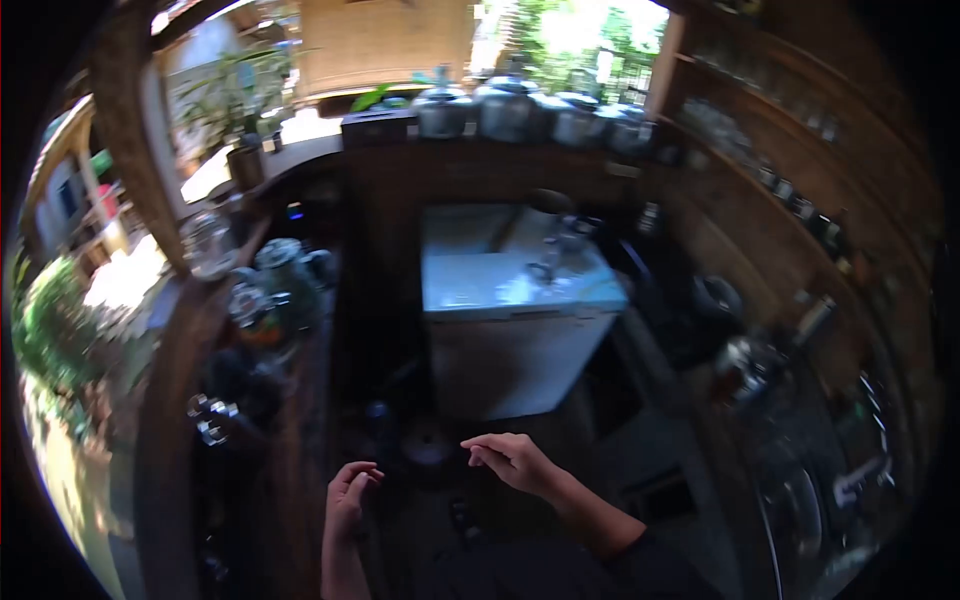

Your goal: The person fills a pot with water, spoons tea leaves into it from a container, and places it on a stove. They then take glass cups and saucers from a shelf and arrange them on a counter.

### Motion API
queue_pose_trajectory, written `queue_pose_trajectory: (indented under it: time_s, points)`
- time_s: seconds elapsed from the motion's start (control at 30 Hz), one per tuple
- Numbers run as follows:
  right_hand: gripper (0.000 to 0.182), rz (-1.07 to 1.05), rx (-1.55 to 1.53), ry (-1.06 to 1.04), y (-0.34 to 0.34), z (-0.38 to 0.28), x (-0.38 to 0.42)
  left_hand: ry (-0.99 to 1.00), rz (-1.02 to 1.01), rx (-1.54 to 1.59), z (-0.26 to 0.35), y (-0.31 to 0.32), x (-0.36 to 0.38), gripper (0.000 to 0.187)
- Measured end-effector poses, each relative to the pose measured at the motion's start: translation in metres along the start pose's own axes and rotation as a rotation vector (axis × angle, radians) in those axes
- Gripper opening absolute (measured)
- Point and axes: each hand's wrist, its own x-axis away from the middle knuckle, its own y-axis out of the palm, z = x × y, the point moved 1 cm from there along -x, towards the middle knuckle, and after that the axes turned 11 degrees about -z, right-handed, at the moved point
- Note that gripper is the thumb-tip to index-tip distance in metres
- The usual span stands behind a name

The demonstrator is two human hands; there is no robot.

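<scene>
My left hand is raised low in the view, its fingers loosely bent and apart from the thumb, with nothing seen in it. To its right, my right hand reaches in with fingers stretched toward the left, also holding nothing that I can see. Neither hand touches anything. Beyond them stands a white box-shaped chest with a shiny top. On that top are clear glass items and a dark round pan-like thing, all blurred.
Large metal pots line the back ledge. Glass jars stand on the left wooden counter. At right are a tap, a shiny metal pot and wall shelves with glasses. A potted plant is back left.
</scene>
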Motion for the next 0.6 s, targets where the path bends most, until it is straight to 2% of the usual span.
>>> queue_pose_trajectory:
  time_s: [0.13, 0.17, 0.2, 0.23, 0.27, 0.33, 0.37, 0.47, 0.5, 0.6]
  points:
    - [0.025, 0.272, 0.015, 0.200, -0.067, -0.038, 0.115, -0.097, -0.289, 0.088, -0.016, 0.096, -0.035, 0.020]
    - [0.025, 0.372, 0.100, 0.217, -0.082, -0.050, 0.146, -0.105, -0.348, 0.094, -0.021, 0.123, -0.043, 0.020]
    - [0.026, 0.471, 0.186, 0.231, -0.094, -0.063, 0.176, -0.124, -0.488, 0.107, -0.027, 0.154, -0.052, 0.021]
    - [0.020, 0.582, 0.204, 0.290, -0.104, -0.080, 0.207, -0.142, -0.625, 0.119, -0.028, 0.187, -0.059, 0.021]
    - [0.020, 0.629, 0.225, 0.306, -0.114, -0.094, 0.238, -0.145, -0.679, 0.116, -0.023, 0.220, -0.062, 0.021]
    - [0.011, 0.726, 0.525, 0.361, -0.131, -0.119, 0.296, -0.140, -0.867, 0.053, -0.007, 0.292, -0.064, 0.021]
    - [0.008, 0.801, 0.515, 0.375, -0.137, -0.133, 0.319, -0.112, -0.963, 0.085, -0.007, 0.324, -0.066, 0.021]
    - [0.009, 0.834, 0.629, 0.400, -0.161, -0.156, 0.398, -0.031, -1.140, 0.091, -0.002, 0.417, -0.064, 0.021]
    - [0.014, 0.907, 0.488, 0.451, -0.168, -0.161, 0.420, -0.016, -1.170, 0.095, -0.004, 0.447, -0.064, 0.021]
    - [0.025, 1.037, 0.403, 0.488, -0.202, -0.174, 0.472, 0.002, -1.230, 0.142, -0.011, 0.531, -0.063, 0.021]
